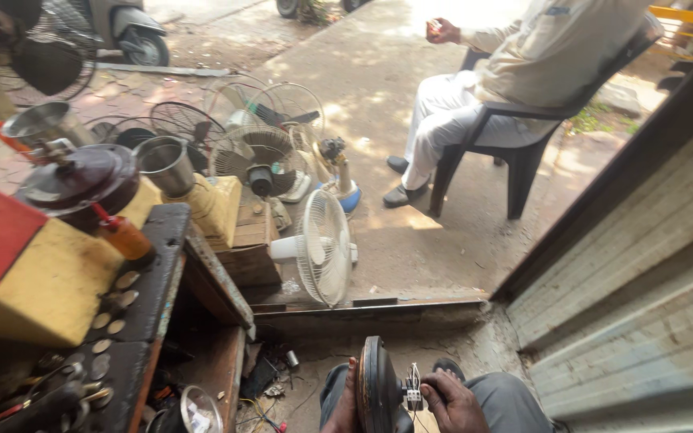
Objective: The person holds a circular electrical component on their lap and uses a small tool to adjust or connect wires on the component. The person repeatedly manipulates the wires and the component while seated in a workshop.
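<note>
A round, dark fan motor (378, 389) is held on edge low in the middle of the view, above the person's knees; it is seen almost side-on, as a thin black disc with a worn, dusty rim; a short shaft and a small white connector block (413, 394) with thin wires stick out from its right face. The left hand (346, 405) is pressed against the disc's left side, fingers curled round the rim from behind, so the grip is closed on it; the right hand (451, 403) is placed at the right face, its fingers bent in around the shaft and the connector, though whether they pinch it or only touch it cannot be told. Grey trousers (507, 401) are seen beneath the hands. A white table fan (322, 244) is stood on the ground just beyond a step, with more fans and bare grilles (262, 152) gathered behind it. A cluttered workbench (134, 321) with coins lies to the left. Another person is seated on a dark plastic chair (523, 148) well apart.
</note>
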